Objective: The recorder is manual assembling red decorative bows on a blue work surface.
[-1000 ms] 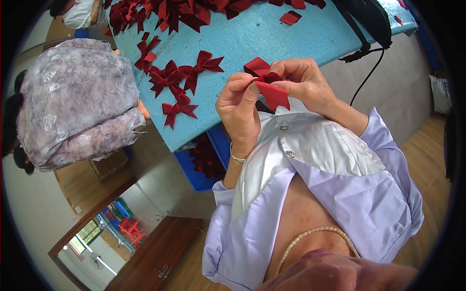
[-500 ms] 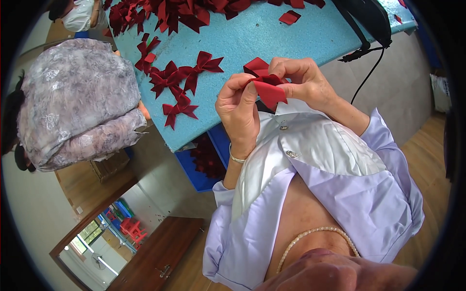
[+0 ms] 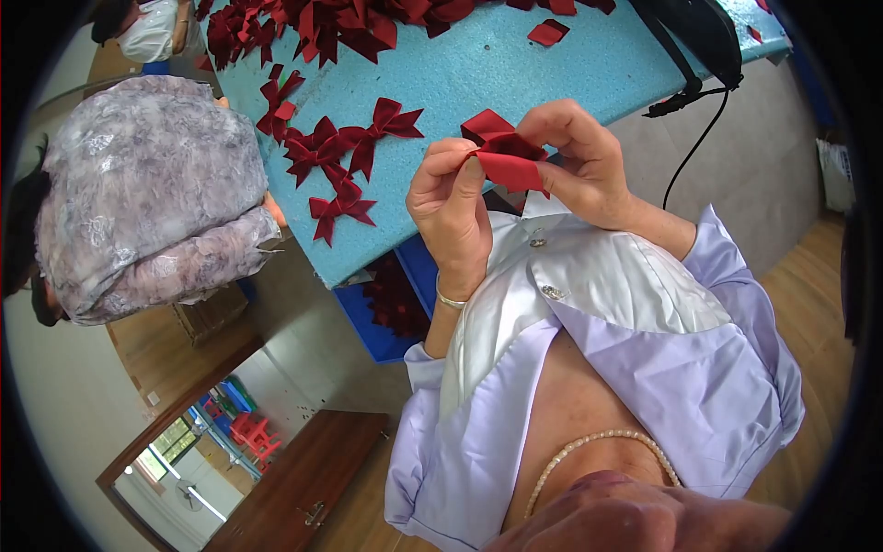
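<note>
Between my two hands is a red ribbon bow (image 3: 509,166), its loops and tail partly hidden by my fingers. The thumb and fingers of my left hand (image 3: 453,198) pinch it at the left side, near its middle. My right hand (image 3: 589,166) grips its right side with curled fingers and thumb. Both hands are held just off the near edge of the light blue table (image 3: 460,74). On the table, left of my hands, several finished-looking dark red bows (image 3: 375,133) lie close together.
A large heap of red bows (image 3: 340,28) covers the table's far left. One flat red piece (image 3: 549,33) lies farther right, near a black bag (image 3: 694,41) with a hanging cord. Under the table edge is a blue bin (image 3: 372,340) with red pieces. Another person (image 3: 152,193) sits at left.
My right hand has shifted slightly, its fingers lifting and spreading the ribbon, so the loop's inside shows more. My left hand keeps its pinch in nearly the same place.
</note>
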The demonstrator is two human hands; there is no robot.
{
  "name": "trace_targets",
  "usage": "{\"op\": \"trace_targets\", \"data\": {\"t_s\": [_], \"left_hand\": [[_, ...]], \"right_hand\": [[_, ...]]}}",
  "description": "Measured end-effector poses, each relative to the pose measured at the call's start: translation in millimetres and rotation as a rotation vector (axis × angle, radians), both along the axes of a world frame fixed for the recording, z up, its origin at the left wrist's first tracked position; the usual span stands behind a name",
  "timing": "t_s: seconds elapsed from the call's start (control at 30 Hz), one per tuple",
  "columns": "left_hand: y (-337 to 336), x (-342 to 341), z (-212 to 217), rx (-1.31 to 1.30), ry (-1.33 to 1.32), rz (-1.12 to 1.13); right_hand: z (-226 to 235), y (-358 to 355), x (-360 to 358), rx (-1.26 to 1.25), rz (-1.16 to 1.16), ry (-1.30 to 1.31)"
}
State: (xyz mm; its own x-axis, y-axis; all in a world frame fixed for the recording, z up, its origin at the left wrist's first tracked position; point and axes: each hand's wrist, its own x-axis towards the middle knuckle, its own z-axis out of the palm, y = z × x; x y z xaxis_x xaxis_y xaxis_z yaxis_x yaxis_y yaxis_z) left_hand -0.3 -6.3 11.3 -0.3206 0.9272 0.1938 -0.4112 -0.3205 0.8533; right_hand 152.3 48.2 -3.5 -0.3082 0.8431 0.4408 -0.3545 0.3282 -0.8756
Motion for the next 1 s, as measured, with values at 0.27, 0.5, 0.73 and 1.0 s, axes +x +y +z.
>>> {"op": "trace_targets", "data": {"t_s": [0.27,0.5,0.73,1.0], "left_hand": [[-1,-1,1,-0.013,-0.020,-0.038],[0,-3,-3,-0.036,-0.156,-0.134],[2,-6,-4,0.014,-0.188,-0.253],[1,-3,4,0.032,-0.169,-0.202]], "right_hand": [[11,7,7,0.214,0.014,-0.076],[14,8,5,0.081,0.075,-0.027],[15,17,5,0.161,0.223,0.112],[10,20,5,0.180,0.204,0.057]]}}
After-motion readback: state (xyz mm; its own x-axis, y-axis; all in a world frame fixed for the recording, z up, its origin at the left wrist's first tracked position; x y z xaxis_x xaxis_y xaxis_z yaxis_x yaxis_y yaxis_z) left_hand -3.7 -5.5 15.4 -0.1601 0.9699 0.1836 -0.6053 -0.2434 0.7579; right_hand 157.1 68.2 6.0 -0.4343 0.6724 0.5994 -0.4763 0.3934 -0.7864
